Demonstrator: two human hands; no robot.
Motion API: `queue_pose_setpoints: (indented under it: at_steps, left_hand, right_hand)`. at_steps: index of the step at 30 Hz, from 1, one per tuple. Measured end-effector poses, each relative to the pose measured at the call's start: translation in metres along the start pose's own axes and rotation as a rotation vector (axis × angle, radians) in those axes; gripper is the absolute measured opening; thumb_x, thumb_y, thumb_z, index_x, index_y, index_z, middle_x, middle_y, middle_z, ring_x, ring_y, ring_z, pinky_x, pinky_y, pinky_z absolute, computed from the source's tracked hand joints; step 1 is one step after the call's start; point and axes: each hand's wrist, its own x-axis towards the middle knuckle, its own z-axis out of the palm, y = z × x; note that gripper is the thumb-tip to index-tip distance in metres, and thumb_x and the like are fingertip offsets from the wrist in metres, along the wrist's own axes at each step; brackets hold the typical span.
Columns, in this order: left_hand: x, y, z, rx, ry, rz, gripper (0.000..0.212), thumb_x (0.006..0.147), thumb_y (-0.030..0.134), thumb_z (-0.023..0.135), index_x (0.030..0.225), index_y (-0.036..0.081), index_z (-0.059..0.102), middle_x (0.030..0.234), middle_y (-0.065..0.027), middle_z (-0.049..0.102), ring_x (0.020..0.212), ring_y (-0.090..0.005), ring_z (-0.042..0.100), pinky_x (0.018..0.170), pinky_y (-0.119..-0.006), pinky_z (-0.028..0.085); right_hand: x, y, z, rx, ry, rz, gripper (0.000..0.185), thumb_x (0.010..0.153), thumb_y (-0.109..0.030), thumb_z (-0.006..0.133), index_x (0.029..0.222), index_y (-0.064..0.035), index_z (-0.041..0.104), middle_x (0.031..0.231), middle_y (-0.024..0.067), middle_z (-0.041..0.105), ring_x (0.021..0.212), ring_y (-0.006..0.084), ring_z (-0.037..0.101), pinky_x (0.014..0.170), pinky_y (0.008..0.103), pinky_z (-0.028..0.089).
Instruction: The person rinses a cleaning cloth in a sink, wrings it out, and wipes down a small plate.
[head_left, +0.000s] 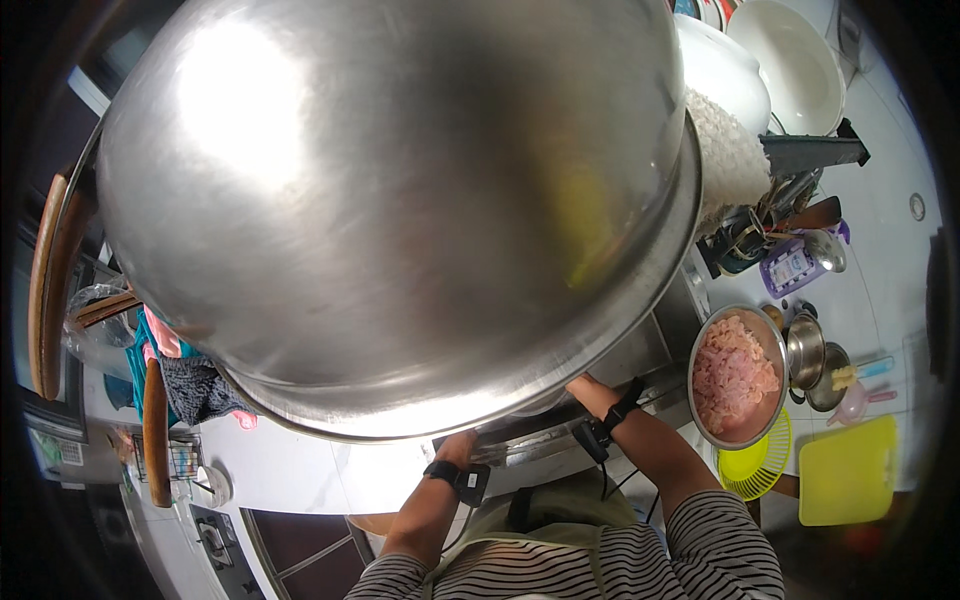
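Note:
A large stainless steel bowl (420, 225) fills the middle of the view, its outer side towards me and close to the camera. Below its rim, a steel sink (637, 352) shows in part. My left hand (456, 448) reaches in behind the lower rim; its fingers are hidden. Further right, my right hand (586, 388) also disappears behind the rim, so I cannot see what either hand holds or touches. Each wrist wears a black strap with a small device. To the right of my right arm stands a steel bowl (780, 360) with pieces of raw meat (735, 375).
On the right are a lime-green strainer basket (750, 465), a yellow-green cutting board (847, 471), small metal pots (806, 349) and a purple bottle (791, 266). White bowls (791, 71) stand at the upper right. Wooden handles (156, 435) and cloths (201, 386) hang at left.

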Motion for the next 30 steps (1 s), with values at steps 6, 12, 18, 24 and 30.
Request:
queue_pose_setpoints:
  at_steps: [6, 12, 18, 24, 30]
  left_hand:
    - [-0.008, 0.016, 0.039, 0.559, 0.317, 0.593, 0.047, 0.079, 0.027, 0.057, 0.119, 0.007, 0.044, 0.112, -0.0102, 0.045, 0.097, -0.0214, 0.048, 0.079, -0.03, 0.04]
    - [-0.019, 0.039, 0.05, -0.46, -0.367, -0.038, 0.039, 0.081, 0.03, 0.053, 0.113, 0.011, 0.042, 0.102, -0.0095, 0.053, 0.083, -0.0181, 0.055, 0.055, -0.029, 0.045]
    - [-0.062, 0.075, 0.066, -0.431, -0.458, -0.267, 0.026, 0.083, 0.031, 0.05, 0.102, 0.013, 0.049, 0.079, -0.0071, 0.06, 0.048, -0.012, 0.052, 0.027, -0.017, 0.026]
    - [-0.057, 0.067, 0.083, -0.316, -0.209, -0.204, 0.026, 0.084, 0.036, 0.045, 0.098, 0.014, 0.048, 0.082, -0.0058, 0.056, 0.056, -0.0155, 0.054, 0.032, -0.022, 0.036]
    - [-0.023, 0.037, 0.1, -0.635, -0.106, 0.13, 0.025, 0.086, 0.022, 0.042, 0.099, 0.001, 0.048, 0.081, -0.0114, 0.055, 0.066, -0.0225, 0.055, 0.048, -0.037, 0.045]
  right_hand:
    - [-0.01, 0.005, 0.02, -0.349, 0.158, -0.286, 0.036, 0.069, -0.012, 0.06, 0.104, -0.0027, 0.054, 0.083, 0.0094, 0.059, 0.07, 0.0125, 0.057, 0.061, 0.0246, 0.044]
    - [-0.054, -0.012, 0.045, -0.597, -0.308, -0.601, 0.034, 0.07, -0.026, 0.065, 0.098, -0.0078, 0.057, 0.09, 0.0146, 0.054, 0.077, 0.0206, 0.057, 0.067, 0.0318, 0.044]
    - [-0.006, 0.028, 0.012, 0.173, -0.019, 0.04, 0.042, 0.08, -0.036, 0.053, 0.111, -0.0092, 0.049, 0.109, 0.008, 0.052, 0.1, 0.0176, 0.049, 0.083, 0.0297, 0.039]
    - [-0.038, -0.027, 0.057, 0.427, -0.192, 0.113, 0.028, 0.081, -0.027, 0.053, 0.102, -0.0101, 0.055, 0.1, 0.0044, 0.053, 0.094, 0.0145, 0.048, 0.084, 0.0277, 0.037]
    - [-0.03, 0.001, 0.082, -0.49, 0.163, -0.556, 0.019, 0.079, -0.016, 0.05, 0.093, -0.0026, 0.053, 0.094, 0.0181, 0.05, 0.08, 0.0355, 0.051, 0.071, 0.0393, 0.041]
